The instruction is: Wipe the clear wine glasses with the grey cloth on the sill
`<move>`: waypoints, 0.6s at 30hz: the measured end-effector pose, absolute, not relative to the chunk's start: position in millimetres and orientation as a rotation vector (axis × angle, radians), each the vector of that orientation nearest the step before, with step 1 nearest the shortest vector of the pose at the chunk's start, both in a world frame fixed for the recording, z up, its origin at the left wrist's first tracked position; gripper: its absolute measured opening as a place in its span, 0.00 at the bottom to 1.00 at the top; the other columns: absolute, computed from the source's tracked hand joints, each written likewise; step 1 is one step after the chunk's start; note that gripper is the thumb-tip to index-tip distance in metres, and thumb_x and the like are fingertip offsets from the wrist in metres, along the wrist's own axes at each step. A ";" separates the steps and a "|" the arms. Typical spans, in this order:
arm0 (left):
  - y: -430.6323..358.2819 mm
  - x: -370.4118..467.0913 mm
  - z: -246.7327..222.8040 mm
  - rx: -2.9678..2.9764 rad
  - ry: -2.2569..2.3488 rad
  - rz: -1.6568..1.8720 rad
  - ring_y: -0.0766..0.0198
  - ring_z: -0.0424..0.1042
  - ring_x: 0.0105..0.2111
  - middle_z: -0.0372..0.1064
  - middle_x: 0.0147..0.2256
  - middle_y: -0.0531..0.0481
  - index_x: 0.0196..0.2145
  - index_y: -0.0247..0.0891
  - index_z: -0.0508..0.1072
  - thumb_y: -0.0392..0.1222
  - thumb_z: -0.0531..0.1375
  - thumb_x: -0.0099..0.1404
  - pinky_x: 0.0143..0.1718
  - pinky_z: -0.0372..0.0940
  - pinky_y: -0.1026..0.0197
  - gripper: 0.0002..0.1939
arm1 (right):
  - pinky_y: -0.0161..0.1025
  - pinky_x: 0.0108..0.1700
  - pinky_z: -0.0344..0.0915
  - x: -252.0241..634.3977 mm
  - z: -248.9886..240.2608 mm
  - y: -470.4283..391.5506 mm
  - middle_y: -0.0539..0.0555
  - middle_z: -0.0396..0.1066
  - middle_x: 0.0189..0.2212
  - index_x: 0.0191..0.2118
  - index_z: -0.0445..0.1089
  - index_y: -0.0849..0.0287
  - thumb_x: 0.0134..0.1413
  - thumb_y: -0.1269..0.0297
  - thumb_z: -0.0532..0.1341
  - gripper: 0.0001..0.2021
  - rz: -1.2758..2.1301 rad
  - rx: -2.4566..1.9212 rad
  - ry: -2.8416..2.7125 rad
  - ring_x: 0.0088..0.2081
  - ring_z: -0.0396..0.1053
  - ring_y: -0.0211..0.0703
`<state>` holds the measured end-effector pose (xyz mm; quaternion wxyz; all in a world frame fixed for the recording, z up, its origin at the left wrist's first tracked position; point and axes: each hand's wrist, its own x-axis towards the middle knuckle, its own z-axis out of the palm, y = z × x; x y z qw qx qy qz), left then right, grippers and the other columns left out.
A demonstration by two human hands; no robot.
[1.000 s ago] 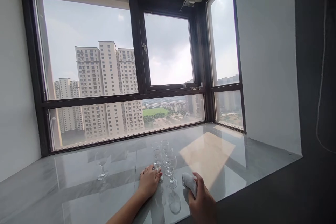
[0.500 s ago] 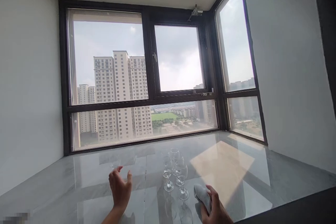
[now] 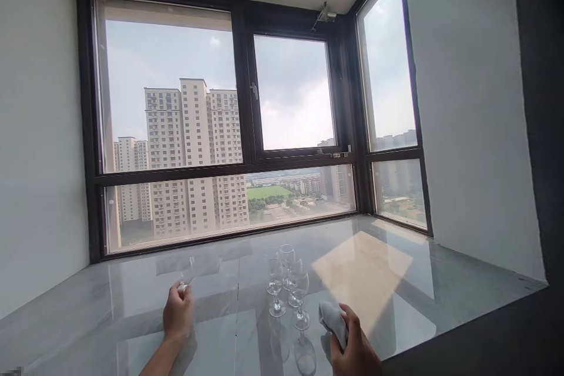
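The sill (image 3: 215, 317) spreads over the bottom of the frame, its back edge against the dark window frame (image 3: 243, 59) and its left edge against the wall (image 3: 39, 129); its front edge slants from the right down to the bottom, just beside the right hand (image 3: 356, 343). A broad stretch of sill separates the left hand (image 3: 177, 310), in the lower left, from the other glasses (image 3: 300, 285) at lower centre, and more room lies between that group and the window. The left hand has its fingers closed about the low part of a glass (image 3: 187, 270), left of centre in the lower frame; whether its foot touches the sill I cannot tell. The glass points bowl up, its long axis about upright. The right hand grasps a cloth (image 3: 333, 320), bunched, its rounded end toward the upper left and its length running down to the lower right, near the group but apart. The glass is clear and faint, its bowl almost lost against the sill's sheen; the other glasses are stemmed and upright. The cloth is pale grey and soft.
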<state>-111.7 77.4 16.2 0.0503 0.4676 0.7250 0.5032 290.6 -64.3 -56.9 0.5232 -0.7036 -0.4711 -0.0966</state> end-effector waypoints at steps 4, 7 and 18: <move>48.3 -86.6 14.0 1.839 1.974 1.816 0.57 0.75 0.34 0.71 0.37 0.49 0.59 0.40 0.61 0.55 0.49 0.69 0.34 0.68 0.60 0.25 | 0.43 0.36 0.70 289.8 -59.2 -62.1 0.54 0.77 0.48 0.56 0.59 0.51 0.56 0.65 0.49 0.21 -0.255 -1.651 -1.134 0.45 0.77 0.53; 28.7 -60.2 4.4 2.176 1.719 1.875 0.59 0.76 0.31 0.72 0.35 0.49 0.59 0.40 0.61 0.54 0.50 0.70 0.28 0.70 0.62 0.25 | 0.41 0.35 0.70 289.2 -59.5 -60.8 0.54 0.77 0.47 0.56 0.59 0.51 0.56 0.67 0.48 0.22 -0.263 -1.628 -1.161 0.45 0.77 0.51; -15.1 11.0 -0.5 2.907 0.936 1.492 0.66 0.74 0.23 0.74 0.30 0.53 0.62 0.47 0.58 0.41 0.54 0.69 0.25 0.70 0.70 0.24 | 0.40 0.40 0.73 271.6 -51.6 -62.6 0.56 0.78 0.42 0.56 0.59 0.54 0.46 0.73 0.52 0.27 -0.235 -1.184 -1.297 0.43 0.78 0.52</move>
